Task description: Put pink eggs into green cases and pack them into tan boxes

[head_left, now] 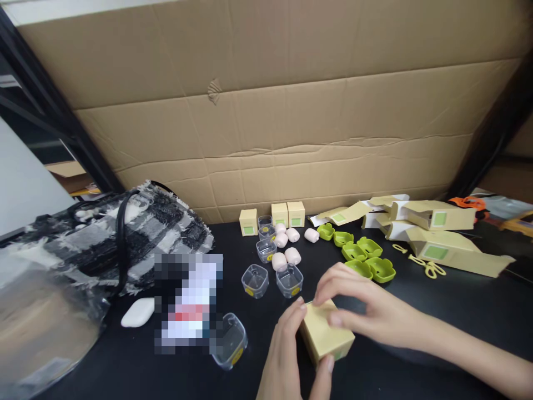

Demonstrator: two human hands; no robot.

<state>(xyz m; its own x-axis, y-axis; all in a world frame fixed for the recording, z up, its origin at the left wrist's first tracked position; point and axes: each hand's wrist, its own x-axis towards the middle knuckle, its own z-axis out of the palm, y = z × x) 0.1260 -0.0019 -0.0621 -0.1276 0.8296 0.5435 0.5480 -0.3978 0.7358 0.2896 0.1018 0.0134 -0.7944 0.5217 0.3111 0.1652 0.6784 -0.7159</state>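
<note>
A small yellow-tan cardboard box [327, 330] with a green label on its front side sits at the lower middle, its top closed. My left hand [287, 350] is wrapped around its left side, thumb at the near face and fingertips at the far left edge. From the right, my right hand [358, 300] reaches over the box, fingertips at its far top edge and thumb over the lid. Left of the hands a clear plastic cup [230, 340] lies tilted on the black table. Two more clear cups, a left one [255, 281] and a right one [290, 280], stand beyond.
Pale pink rounded pieces [293, 256] and closed small boxes [249, 222] stand farther back. Green flower-edged holders [382, 270], yellow-green loops [433, 269] and flattened cartons [445, 250] lie right. A checked bag [166, 222], a white case [138, 312] and a plastic bag [45, 328] are left.
</note>
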